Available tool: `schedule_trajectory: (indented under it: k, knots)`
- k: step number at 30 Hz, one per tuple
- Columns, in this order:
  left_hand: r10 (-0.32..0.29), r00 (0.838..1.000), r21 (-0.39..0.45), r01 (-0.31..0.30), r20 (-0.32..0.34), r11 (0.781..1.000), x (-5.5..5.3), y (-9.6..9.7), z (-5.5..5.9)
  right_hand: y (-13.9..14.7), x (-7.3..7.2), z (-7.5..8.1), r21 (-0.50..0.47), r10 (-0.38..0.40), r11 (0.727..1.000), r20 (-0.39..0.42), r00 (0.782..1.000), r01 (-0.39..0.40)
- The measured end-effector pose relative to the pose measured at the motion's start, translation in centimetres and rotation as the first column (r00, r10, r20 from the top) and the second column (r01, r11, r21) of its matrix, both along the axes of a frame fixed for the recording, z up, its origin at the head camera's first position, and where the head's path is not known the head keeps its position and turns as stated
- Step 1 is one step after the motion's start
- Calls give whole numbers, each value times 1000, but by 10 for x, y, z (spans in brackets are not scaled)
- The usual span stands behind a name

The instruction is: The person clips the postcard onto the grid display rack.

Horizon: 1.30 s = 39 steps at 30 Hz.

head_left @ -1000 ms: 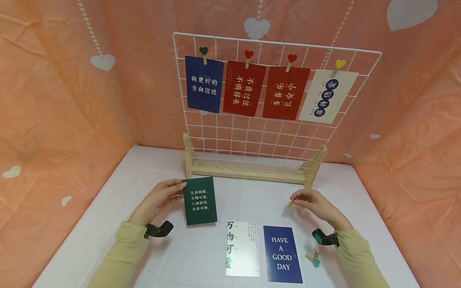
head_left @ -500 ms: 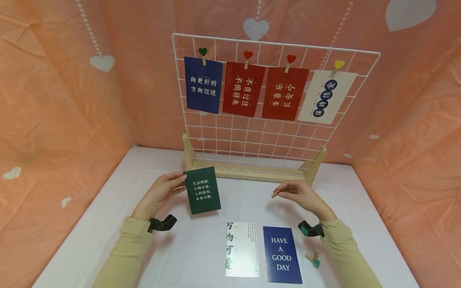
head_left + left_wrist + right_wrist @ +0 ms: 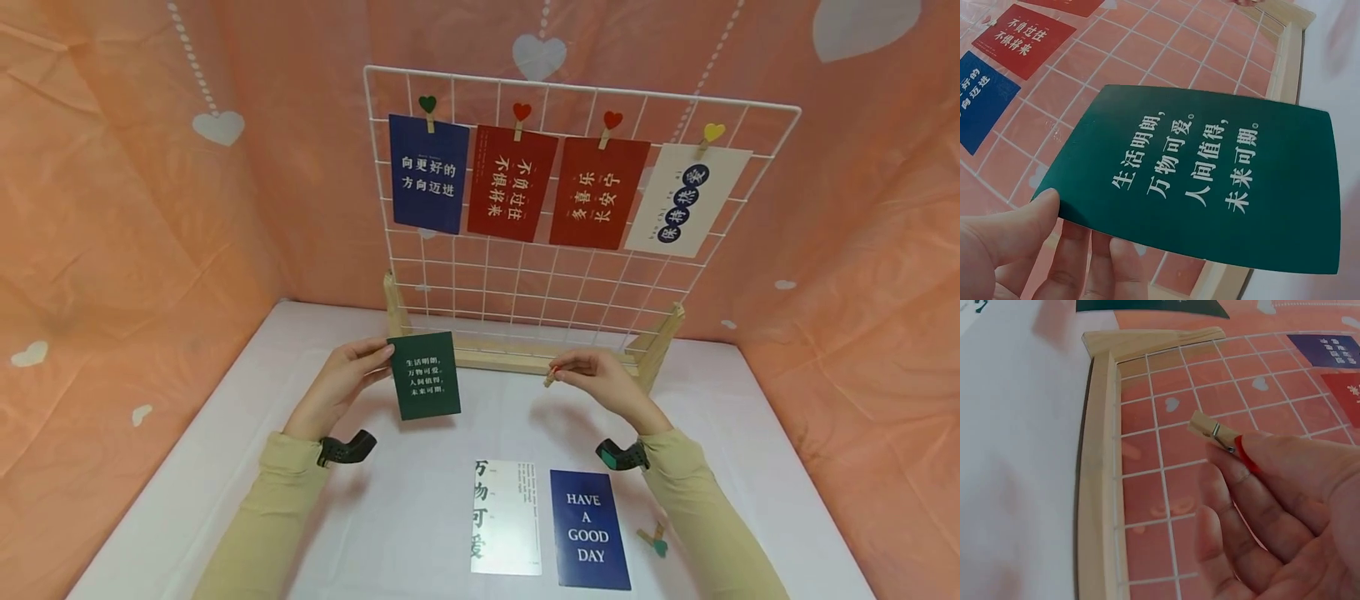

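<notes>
Currently, the left hand [image 3: 341, 379] pinches the green card [image 3: 425, 376] by its ten-o'clock corner above the table [image 3: 405, 517], fingers [image 3: 1124, 255] nearly closed; at the card's three o'clock, the right hand [image 3: 606, 383] likewise pinches a wooden clip [image 3: 1213, 431].

A creased peach-orange fabric wall [image 3: 112, 250] on the left, a duller salmon-pink fabric wall [image 3: 322, 167] at the back and an orange-pink fabric wall [image 3: 885, 333] on the right enclosed a flat, white-covered table [image 3: 397, 525] on three sides. Pale hearts patterned the fabric: one white heart [image 3: 218, 127] at the upper left below a string of white dots [image 3: 191, 58], and a large white heart [image 3: 862, 29] cut off at the top right. The light was soft, brighter on the left than at the back, with blurred shadows on the white surface.
</notes>
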<state>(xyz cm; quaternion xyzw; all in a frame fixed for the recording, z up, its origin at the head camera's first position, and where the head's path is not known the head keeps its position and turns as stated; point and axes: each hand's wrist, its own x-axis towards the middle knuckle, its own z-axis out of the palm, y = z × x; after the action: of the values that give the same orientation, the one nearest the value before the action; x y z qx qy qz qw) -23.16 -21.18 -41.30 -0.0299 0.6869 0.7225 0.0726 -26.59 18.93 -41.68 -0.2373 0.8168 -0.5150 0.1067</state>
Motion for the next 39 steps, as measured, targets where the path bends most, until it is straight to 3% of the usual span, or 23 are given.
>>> schedule_trajectory:
  k: [11,28,39]
  knots:
    - [41,997,-45,-44,-65,998,-9,10,10,-21,-7,20,-4,18,1000,-24,1000,-18]
    - [84,989,-147,-102,-126,984,-30,22,25,-60,-24,27,-74,-23,997,-145,989,13]
    - [117,983,-114,-134,-144,984,-41,30,33,-80,-30,36,-161,-56,986,-140,989,33]
